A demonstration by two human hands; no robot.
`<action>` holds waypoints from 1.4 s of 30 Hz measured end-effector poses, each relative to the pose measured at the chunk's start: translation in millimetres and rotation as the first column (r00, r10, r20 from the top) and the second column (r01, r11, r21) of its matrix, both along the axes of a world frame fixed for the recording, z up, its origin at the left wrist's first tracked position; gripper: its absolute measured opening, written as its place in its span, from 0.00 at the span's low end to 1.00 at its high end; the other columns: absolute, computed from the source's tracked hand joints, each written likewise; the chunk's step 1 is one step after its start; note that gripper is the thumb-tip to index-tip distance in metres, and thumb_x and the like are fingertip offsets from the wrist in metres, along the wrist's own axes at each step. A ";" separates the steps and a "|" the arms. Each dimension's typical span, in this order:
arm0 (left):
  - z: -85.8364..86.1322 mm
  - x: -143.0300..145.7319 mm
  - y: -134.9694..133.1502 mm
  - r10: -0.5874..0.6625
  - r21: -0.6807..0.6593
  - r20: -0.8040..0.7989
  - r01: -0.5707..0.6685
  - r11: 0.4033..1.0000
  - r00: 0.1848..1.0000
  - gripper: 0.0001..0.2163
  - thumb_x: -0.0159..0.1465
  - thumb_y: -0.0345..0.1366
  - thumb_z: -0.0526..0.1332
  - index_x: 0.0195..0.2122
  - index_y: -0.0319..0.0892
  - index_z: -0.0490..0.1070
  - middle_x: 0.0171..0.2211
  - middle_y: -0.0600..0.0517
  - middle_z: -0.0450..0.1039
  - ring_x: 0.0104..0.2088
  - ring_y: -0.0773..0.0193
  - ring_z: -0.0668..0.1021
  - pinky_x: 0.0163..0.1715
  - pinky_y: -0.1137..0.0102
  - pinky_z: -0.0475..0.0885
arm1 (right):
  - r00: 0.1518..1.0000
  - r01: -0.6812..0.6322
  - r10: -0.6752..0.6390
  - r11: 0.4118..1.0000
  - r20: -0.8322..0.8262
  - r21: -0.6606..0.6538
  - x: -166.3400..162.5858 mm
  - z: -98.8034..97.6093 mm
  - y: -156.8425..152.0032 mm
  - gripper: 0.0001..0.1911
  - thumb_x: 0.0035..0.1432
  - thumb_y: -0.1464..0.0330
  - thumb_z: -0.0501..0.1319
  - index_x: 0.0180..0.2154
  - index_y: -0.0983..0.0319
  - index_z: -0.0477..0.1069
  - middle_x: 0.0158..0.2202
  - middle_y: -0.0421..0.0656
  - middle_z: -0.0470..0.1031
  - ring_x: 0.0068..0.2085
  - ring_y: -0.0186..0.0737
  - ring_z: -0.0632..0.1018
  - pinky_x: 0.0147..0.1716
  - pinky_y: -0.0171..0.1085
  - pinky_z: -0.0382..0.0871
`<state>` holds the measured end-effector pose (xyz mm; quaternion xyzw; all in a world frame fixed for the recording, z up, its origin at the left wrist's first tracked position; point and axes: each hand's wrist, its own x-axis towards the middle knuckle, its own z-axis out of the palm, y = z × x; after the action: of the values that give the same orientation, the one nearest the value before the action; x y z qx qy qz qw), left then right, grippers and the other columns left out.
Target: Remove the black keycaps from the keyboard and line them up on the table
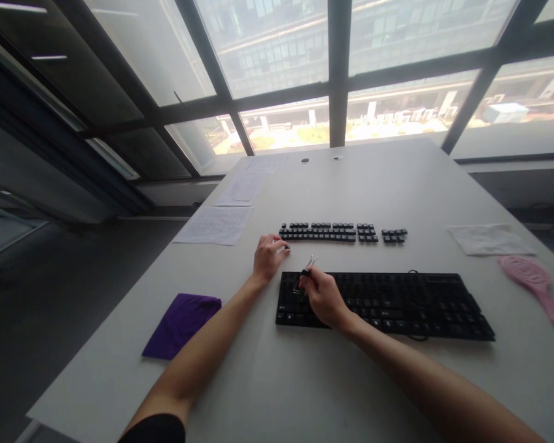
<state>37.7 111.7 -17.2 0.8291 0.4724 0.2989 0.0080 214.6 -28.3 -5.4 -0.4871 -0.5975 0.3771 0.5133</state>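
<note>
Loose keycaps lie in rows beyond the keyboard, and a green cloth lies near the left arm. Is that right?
Not quite. The head view shows the cloth near the left arm is purple, not green. The loose keycaps do lie in rows beyond the keyboard.

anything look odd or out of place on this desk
Yes: loose keycaps lie in rows on the table beyond the keyboard, not on it, and a pink hairbrush near the right edge looks out of place.
</note>
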 end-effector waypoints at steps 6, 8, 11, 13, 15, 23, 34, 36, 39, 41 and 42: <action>-3.6 3.5 15.7 0.078 0.030 0.052 -0.079 0.996 0.996 0.05 0.56 0.34 0.72 0.34 0.47 0.81 0.40 0.48 0.71 0.44 0.53 0.70 0.46 0.59 0.71 | 1.000 0.001 -0.001 1.000 -0.002 -0.020 0.0 0.9 -0.3 0.09 0.65 0.65 0.55 0.32 0.60 0.67 0.25 0.38 0.70 0.26 0.36 0.70 0.28 0.33 0.62; -4.3 3.8 17.9 0.082 0.031 0.059 -0.084 0.996 0.995 0.04 0.56 0.34 0.72 0.33 0.46 0.81 0.41 0.48 0.71 0.45 0.53 0.70 0.47 0.58 0.70 | 1.000 -0.001 0.001 1.000 -0.004 -0.021 -0.2 0.6 -0.4 0.09 0.65 0.65 0.55 0.32 0.60 0.67 0.26 0.39 0.71 0.26 0.35 0.69 0.28 0.33 0.62; -4.5 3.7 18.0 0.085 0.029 0.067 -0.087 0.996 0.994 0.05 0.56 0.34 0.72 0.34 0.46 0.81 0.41 0.48 0.71 0.45 0.52 0.69 0.47 0.58 0.70 | 1.000 0.000 0.000 1.000 -0.010 -0.015 -0.4 -0.7 -0.2 0.10 0.65 0.65 0.55 0.32 0.61 0.67 0.26 0.39 0.70 0.26 0.36 0.70 0.28 0.33 0.62; -4.7 3.5 17.3 0.083 0.035 0.069 -0.086 0.996 0.994 0.07 0.56 0.33 0.72 0.37 0.47 0.81 0.42 0.48 0.71 0.45 0.53 0.69 0.47 0.58 0.70 | 1.000 0.000 0.000 1.000 -0.015 -0.013 -0.6 -1.6 -0.2 0.10 0.66 0.64 0.55 0.33 0.61 0.67 0.26 0.39 0.71 0.26 0.36 0.70 0.28 0.33 0.62; -5.1 3.2 16.8 0.071 0.037 0.065 -0.074 0.997 0.995 0.09 0.56 0.33 0.72 0.39 0.48 0.81 0.43 0.48 0.71 0.45 0.53 0.69 0.48 0.58 0.70 | 1.000 0.001 -0.001 1.000 -0.016 -0.014 -0.8 -2.0 -0.2 0.10 0.66 0.64 0.55 0.33 0.61 0.67 0.26 0.39 0.71 0.26 0.36 0.69 0.27 0.33 0.62; -4.8 1.9 15.9 0.061 0.022 0.061 -0.062 0.998 0.996 0.05 0.59 0.33 0.69 0.37 0.47 0.81 0.43 0.48 0.71 0.45 0.53 0.68 0.48 0.58 0.70 | 1.000 0.000 -0.001 1.000 -0.027 -0.018 -0.5 -2.0 -0.2 0.10 0.66 0.63 0.55 0.32 0.60 0.67 0.25 0.39 0.70 0.25 0.36 0.70 0.27 0.33 0.62; 10.4 4.3 -4.3 0.063 0.054 0.139 -0.071 0.996 0.988 0.07 0.60 0.34 0.68 0.41 0.45 0.78 0.42 0.47 0.72 0.45 0.54 0.71 0.49 0.59 0.69 | 0.964 0.130 -0.138 0.990 -0.229 -0.046 7.5 10.2 2.6 0.11 0.66 0.62 0.55 0.31 0.60 0.65 0.26 0.39 0.70 0.26 0.36 0.70 0.27 0.34 0.64; 17.9 7.6 -24.6 0.032 0.040 0.172 -0.039 0.998 0.985 0.05 0.64 0.34 0.64 0.41 0.44 0.78 0.40 0.48 0.73 0.44 0.55 0.73 0.49 0.59 0.69 | 0.994 0.074 -0.071 0.997 -0.089 0.021 10.2 12.7 0.2 0.10 0.65 0.65 0.56 0.30 0.60 0.66 0.26 0.39 0.70 0.28 0.37 0.70 0.30 0.34 0.63; 25.9 12.0 -65.3 -0.044 -0.049 0.219 0.057 0.997 0.975 0.08 0.68 0.32 0.58 0.43 0.44 0.75 0.38 0.49 0.75 0.41 0.58 0.74 0.47 0.62 0.70 | 0.997 0.021 -0.028 0.996 0.077 0.084 11.0 11.7 -3.1 0.09 0.64 0.67 0.56 0.31 0.61 0.68 0.27 0.40 0.71 0.29 0.38 0.70 0.31 0.35 0.62; 26.4 12.1 -93.0 -0.089 -0.155 0.239 0.128 0.980 0.967 0.09 0.68 0.31 0.55 0.42 0.44 0.74 0.36 0.50 0.75 0.39 0.60 0.75 0.43 0.64 0.71 | 0.993 0.009 -0.019 0.996 0.116 0.083 9.8 9.3 -4.2 0.09 0.64 0.68 0.55 0.31 0.61 0.68 0.27 0.40 0.72 0.29 0.38 0.70 0.31 0.35 0.61; 25.1 10.9 -105.1 -0.103 -0.207 0.250 0.157 0.966 0.963 0.10 0.68 0.30 0.53 0.40 0.44 0.74 0.35 0.51 0.74 0.38 0.60 0.75 0.42 0.65 0.71 | 0.991 -0.003 -0.008 0.997 0.131 0.079 9.0 8.3 -4.5 0.09 0.64 0.68 0.55 0.30 0.60 0.68 0.27 0.40 0.72 0.28 0.38 0.69 0.30 0.35 0.61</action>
<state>48.7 6.6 7.9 0.8105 0.4432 0.3392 0.1778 223.5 -32.7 2.9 -0.4910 -0.6439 0.3195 0.4921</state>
